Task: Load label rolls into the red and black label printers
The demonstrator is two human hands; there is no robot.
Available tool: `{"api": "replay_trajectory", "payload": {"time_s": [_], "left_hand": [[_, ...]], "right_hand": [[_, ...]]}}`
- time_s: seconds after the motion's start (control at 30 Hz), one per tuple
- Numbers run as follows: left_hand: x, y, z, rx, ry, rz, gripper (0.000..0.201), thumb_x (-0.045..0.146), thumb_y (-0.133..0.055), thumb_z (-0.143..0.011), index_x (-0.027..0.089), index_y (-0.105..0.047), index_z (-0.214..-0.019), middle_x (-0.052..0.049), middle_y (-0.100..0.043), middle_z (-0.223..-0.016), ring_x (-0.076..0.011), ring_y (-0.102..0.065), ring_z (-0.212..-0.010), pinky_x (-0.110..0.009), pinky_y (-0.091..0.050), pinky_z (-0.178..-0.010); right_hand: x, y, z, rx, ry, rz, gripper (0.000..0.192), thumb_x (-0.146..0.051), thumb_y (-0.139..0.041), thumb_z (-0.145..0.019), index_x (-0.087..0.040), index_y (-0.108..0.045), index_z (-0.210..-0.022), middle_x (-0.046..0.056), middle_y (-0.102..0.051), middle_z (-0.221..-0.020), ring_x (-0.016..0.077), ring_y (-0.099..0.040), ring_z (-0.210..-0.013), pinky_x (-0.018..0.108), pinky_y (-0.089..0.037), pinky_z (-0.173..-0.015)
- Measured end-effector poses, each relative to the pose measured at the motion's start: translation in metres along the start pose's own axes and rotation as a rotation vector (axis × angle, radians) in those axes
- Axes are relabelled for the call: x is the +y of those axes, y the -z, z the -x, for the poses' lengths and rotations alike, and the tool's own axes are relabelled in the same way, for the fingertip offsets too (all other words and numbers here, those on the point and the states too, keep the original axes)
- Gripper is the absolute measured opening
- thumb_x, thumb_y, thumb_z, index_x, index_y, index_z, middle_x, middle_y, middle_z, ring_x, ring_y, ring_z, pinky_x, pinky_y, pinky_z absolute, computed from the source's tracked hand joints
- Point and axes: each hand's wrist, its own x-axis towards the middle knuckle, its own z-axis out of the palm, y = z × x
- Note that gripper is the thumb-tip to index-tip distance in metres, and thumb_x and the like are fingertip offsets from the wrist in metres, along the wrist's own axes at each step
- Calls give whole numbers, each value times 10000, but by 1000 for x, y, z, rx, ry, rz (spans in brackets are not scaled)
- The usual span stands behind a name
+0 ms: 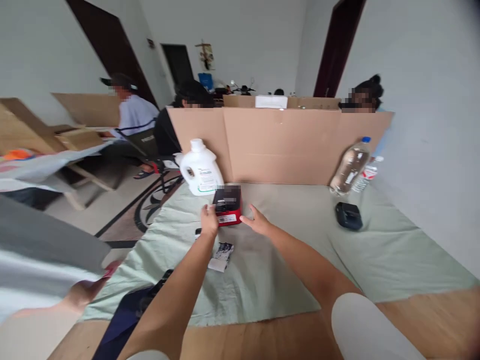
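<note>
A small box [231,218] with a dark top and red sides, a white label on its front, sits on the pale green cloth. A small black item [221,205] shows at its top front edge. My left hand [209,220] is at the box's left side, fingers apart; whether it touches the box is unclear. To the box's right, my right hand [257,220] is open with thumb and fingers spread, fingertips close to the lower corner. Nearer me lies a crumpled black-and-white printed piece [222,256]. A small dark-and-white object [198,233] is partly hidden by my left wrist.
A cardboard screen [281,145] stands at the table's back. A white jug [202,172] is back left; a large bottle [350,167], a smaller water bottle [369,175] and a black device [348,216] are right. A dark blue item [123,320] lies front left. Other people sit beyond.
</note>
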Motion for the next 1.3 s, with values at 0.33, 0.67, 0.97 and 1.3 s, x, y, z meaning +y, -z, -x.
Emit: {"api": "replay_trajectory", "payload": {"time_s": [0.33,0.67,0.97,1.3], "left_hand": [[29,-71,229,-946,-669,-437,494,359,-499,-875,269,-462,-1359,-73,-401,-1477,-276,-234,-1421,-487,-139,-1157],[24,-64,305,-1429,-773,-617,584,518,-371,-932,308,-284,-1470,-35,-219,-1557,-252,-80,-1459,-513,15,-1161],[33,-39,317,-1457,-686,-447,518,427,-499,-885,315,-436,-1387,-31,-356,-1504,-246,-179,-1443,-508,-27,-1166],[29,-62,299,-850,-78,130,456,503,-455,-888,212,-606,-1206,-101,-558,-1303,-236,-516,-1201,-426,-370,-1061]], "right_hand": [[93,267,100,585,-698,954,960,-548,-675,-692,-139,-264,-1458,288,-158,-1510,473,-157,-1379,634,-156,-1029],[108,273,203,530,-767,848,889,-607,-524,-767,-188,-205,-1483,218,-447,-1232,380,-478,-1154,461,-364,-930],[84,266,302,608,-812,785,887,-622,-566,-718,-220,-277,-1454,204,-495,-1187,402,-496,-1131,486,-398,-898],[13,140,269,510,-243,467,789,-577,-646,-659,-197,-433,-1318,131,-582,-1183,300,-571,-1062,436,-443,-911]]}}
